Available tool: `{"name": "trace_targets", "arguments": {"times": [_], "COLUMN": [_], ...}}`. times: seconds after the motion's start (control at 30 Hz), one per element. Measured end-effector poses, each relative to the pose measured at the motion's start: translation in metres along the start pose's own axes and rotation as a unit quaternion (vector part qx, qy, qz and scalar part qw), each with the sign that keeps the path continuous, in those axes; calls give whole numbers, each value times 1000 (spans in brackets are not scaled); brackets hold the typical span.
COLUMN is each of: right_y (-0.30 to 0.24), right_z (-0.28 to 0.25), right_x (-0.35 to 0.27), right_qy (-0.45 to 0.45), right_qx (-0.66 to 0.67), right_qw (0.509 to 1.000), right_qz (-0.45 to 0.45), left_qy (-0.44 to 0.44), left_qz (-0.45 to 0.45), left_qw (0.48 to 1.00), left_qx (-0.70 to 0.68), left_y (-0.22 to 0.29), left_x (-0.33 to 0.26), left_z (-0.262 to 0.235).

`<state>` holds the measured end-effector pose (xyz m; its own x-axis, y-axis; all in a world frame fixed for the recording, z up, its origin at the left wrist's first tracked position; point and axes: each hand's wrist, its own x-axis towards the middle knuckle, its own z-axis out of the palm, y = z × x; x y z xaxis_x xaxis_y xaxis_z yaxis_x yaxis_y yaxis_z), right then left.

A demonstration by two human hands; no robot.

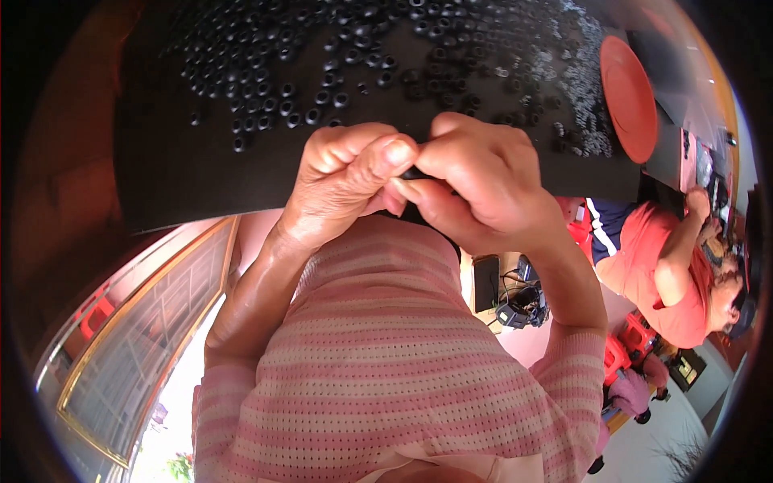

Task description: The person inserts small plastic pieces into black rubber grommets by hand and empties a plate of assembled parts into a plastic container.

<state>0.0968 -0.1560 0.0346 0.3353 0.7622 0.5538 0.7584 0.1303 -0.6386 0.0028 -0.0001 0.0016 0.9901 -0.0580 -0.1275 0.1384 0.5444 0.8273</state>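
Observation:
Above the near edge of the black table, my two hands meet fingertip to fingertip. My left hand (342, 181) is closed in a pinch, its thumb lying over a small black part (413, 172). From the other side, the thumb and forefinger of my right hand (487, 181) grip the same part. Only a bit of it shows between the fingers, so its full shape is hidden. Beyond my hands lie many small black ring-shaped pieces (262, 88), loosely scattered. Small clear pieces (584, 88) are heaped farther right.
A round red-orange plate (628, 98) sits at the table's right side. The black table (201, 173) ends just in front of my body. A person in a red top (656, 258) is at the right, near red stools (616, 358). Cables and a black device (519, 306) lie below.

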Motion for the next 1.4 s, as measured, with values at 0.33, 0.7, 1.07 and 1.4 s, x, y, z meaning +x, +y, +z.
{"name": "trace_targets", "arguments": {"times": [0.33,0.7,1.07,1.4], "right_y": [5,75,66,14], "right_z": [-80,-195,-168,-81], "right_x": [-44,-120,-118,-32], "right_qy": [222,235,255,15], "right_qx": [-217,-300,-304,-179], "right_qw": [906,836,851,946], "right_qz": [288,395,345,269], "left_qy": [-40,-157,-129,-395], "left_qz": [71,155,322,118], "left_qw": [996,956,923,840], "left_qx": [34,191,165,351], "left_y": [-3,27,92,74], "left_x": [1,-21,-83,-70], "left_z": [2,27,101,41]}}
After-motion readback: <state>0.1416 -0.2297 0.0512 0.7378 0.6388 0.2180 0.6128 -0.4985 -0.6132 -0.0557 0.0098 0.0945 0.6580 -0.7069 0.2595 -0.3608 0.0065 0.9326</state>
